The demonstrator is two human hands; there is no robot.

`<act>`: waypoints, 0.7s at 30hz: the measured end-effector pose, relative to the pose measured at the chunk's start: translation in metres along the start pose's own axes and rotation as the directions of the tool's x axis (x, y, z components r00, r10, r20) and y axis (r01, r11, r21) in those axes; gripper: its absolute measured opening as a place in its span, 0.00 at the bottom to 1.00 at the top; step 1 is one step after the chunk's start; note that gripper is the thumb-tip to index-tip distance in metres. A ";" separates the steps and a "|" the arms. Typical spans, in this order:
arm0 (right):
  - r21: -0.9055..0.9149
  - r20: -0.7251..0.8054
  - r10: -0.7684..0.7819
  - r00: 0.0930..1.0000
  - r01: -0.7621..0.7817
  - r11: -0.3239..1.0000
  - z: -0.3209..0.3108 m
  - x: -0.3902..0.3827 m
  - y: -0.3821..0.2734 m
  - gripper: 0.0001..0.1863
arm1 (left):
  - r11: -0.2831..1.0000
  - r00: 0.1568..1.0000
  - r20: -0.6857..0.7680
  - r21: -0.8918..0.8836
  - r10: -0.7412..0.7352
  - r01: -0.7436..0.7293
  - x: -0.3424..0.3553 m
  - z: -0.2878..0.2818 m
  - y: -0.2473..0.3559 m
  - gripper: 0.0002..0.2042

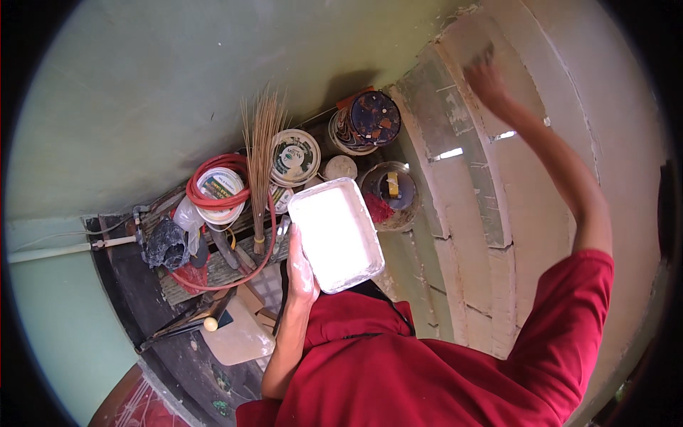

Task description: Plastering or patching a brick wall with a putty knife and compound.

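My left hand (pixel 302 274) is closed on the left side of a rectangular white tray (pixel 294 213) in front of my chest. Its inside is glaring white, so what it contains is hard to make out. White smears mark the thumb and the tray's edges. Far up at the right, my right hand (pixel 485 78) is closed and raised against the wall of pale planks (pixel 509 178). Something dark shows at its fingertips, too small and blurred to name. That arm is stretched well away from the tray.
At the left stand a broom of thin sticks (pixel 263 164), a red hose (pixel 196 191), a lidded tub (pixel 295 156) and a paint-spattered bucket (pixel 375 117). A basin (pixel 409 213) holds a yellow object (pixel 393 185) and a red cloth (pixel 377 207). A pale pipe (pixel 53 252) runs along the left wall.
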State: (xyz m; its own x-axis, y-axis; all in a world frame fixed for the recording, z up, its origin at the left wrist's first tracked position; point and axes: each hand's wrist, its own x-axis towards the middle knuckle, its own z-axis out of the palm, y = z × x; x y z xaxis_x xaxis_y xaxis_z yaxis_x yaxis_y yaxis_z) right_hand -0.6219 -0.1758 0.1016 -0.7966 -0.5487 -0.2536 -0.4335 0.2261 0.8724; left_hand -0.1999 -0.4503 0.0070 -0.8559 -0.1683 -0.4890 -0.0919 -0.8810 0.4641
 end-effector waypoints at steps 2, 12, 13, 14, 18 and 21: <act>0.055 0.068 -0.058 0.996 0.054 0.997 0.002 -0.048 -0.022 0.10 | 1.000 1.000 -0.021 0.007 0.012 -0.011 -0.001 -0.003 0.001 0.28; 0.116 -0.552 0.040 0.833 0.029 0.993 -0.031 0.003 0.007 0.09 | 1.000 0.999 0.036 0.025 0.015 -0.016 0.005 0.010 0.007 0.28; 0.139 -0.703 0.068 0.708 0.043 0.989 -0.015 0.019 0.011 0.09 | 1.000 0.999 0.041 0.031 0.000 -0.001 0.006 0.011 0.007 0.28; 0.150 -0.705 0.074 0.705 0.046 0.988 -0.015 0.023 0.008 0.09 | 0.999 0.999 0.033 0.039 0.002 -0.003 0.006 0.010 0.007 0.28; 0.097 -0.102 0.012 0.995 -0.002 0.995 -0.004 -0.003 -0.017 0.07 | 1.000 1.000 0.026 0.029 0.001 -0.002 0.006 0.003 0.006 0.27; 0.086 -0.117 -0.057 0.992 0.067 0.994 0.003 -0.083 -0.046 0.07 | 1.000 1.000 0.024 0.022 0.006 -0.006 0.003 -0.002 0.005 0.28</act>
State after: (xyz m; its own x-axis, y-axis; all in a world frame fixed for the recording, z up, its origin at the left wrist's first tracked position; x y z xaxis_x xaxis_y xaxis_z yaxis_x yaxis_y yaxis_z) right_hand -0.5372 -0.1380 0.0810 -0.7161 -0.6509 -0.2520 -0.5205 0.2574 0.8142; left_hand -0.2018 -0.4565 0.0066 -0.8683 -0.1630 -0.4686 -0.0974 -0.8702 0.4830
